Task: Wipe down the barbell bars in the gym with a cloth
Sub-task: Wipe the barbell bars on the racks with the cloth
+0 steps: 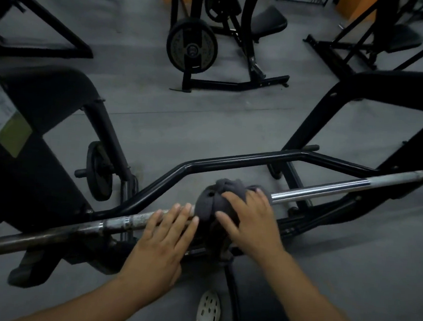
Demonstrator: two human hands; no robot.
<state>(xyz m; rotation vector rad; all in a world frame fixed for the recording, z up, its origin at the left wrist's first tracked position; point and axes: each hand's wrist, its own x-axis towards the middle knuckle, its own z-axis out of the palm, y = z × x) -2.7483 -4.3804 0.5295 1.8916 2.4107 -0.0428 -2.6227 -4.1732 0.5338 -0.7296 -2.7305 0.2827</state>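
Note:
A long steel barbell bar (330, 190) runs from the lower left up to the right edge, resting on a black machine frame. A dark grey cloth (208, 203) is bunched around the bar near its middle. My right hand (251, 220) lies on the cloth with fingers spread and curved over it, pressing it onto the bar. My left hand (166, 235) rests flat on the bar just left of the cloth, fingers straight. The bar's left part (71, 230) looks dull and rusty; the right part is shiny.
A black bent frame tube (243, 160) runs just behind the bar. A small weight plate (99, 171) hangs on a peg at left. A plate-loaded machine (192, 46) and benches stand farther back on the grey floor. My white clog (207, 311) is below.

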